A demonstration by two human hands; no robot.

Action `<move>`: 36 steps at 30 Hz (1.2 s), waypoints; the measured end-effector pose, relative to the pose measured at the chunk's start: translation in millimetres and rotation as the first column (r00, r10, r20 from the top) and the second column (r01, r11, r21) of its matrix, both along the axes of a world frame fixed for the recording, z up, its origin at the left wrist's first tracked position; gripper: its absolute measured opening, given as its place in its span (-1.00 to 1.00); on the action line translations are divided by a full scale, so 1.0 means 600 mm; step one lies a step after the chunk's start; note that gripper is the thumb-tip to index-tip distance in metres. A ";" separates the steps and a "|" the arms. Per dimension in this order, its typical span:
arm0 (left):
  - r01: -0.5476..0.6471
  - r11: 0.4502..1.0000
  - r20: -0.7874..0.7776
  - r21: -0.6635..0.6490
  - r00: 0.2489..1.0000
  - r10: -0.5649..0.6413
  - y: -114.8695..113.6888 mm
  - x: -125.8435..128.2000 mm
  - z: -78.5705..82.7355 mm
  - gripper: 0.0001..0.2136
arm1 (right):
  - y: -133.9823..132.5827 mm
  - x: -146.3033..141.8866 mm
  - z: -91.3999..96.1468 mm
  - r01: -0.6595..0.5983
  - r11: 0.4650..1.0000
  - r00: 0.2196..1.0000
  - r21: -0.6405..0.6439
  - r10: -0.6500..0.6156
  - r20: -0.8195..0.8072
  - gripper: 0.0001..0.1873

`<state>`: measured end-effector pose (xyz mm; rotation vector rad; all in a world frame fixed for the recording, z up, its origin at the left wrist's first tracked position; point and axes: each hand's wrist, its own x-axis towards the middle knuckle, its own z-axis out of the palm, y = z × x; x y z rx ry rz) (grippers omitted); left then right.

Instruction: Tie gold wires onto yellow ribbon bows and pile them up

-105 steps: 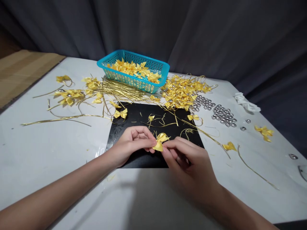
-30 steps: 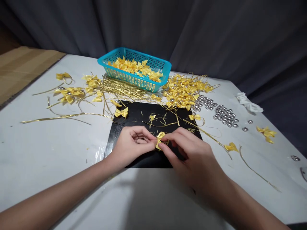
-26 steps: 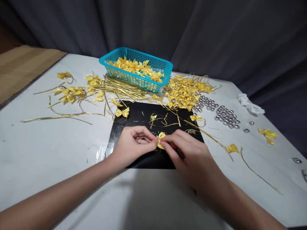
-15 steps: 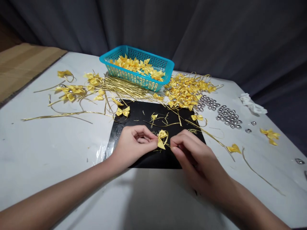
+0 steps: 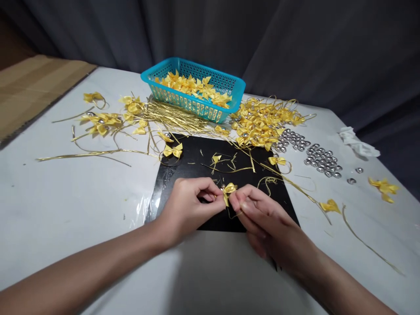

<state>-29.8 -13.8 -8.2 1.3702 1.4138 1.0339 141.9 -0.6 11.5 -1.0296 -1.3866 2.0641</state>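
Note:
My left hand [image 5: 193, 203] is closed, thumb and index finger pinching a yellow ribbon bow [image 5: 230, 188] above the black mat [image 5: 200, 166]. A silvery bead seems to sit at the bow's edge, partly hidden by fingertips. Right beside the bow, my right hand [image 5: 267, 212] pinches a thin gold cord [image 5: 233, 215] that curves below it; its fingertips touch or nearly touch the ribbon. Dark thin tips [image 5: 276, 264] poke out beneath the right palm, and I cannot make out what they belong to. Cord scraps and another bow [image 5: 173, 150] lie on the mat.
Behind the mat stands a blue basket [image 5: 193, 103] of yellow bows. Gold cords [image 5: 177, 116] lie before it. Beaded bows [image 5: 259, 122] are heaped to its right, near silver beads [image 5: 323, 162] and white crumpled material [image 5: 359, 142]. Cardboard [image 5: 46, 87] lies at far left.
My right hand has closed in on the bow from a short gap away. The bow has turned between the left fingertips. The whole view has shifted slightly, so things appear further right.

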 end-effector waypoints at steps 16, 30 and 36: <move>0.076 0.993 -0.237 0.090 0.970 -0.053 0.000 -0.001 -0.009 -0.90 | 0.009 -0.020 -0.016 -0.226 0.573 0.793 0.788 -0.362 0.490 -0.87; 0.255 0.909 -0.478 0.331 0.875 -0.071 0.000 -0.002 -0.018 -0.89 | 0.026 -0.003 -0.028 -0.361 0.438 0.877 0.824 -0.142 0.459 -0.83; 0.325 0.772 -0.479 0.546 0.877 -0.031 -0.004 -0.004 -0.017 -0.91 | 0.050 -0.003 0.008 0.007 0.655 0.874 0.756 -0.372 0.314 -0.87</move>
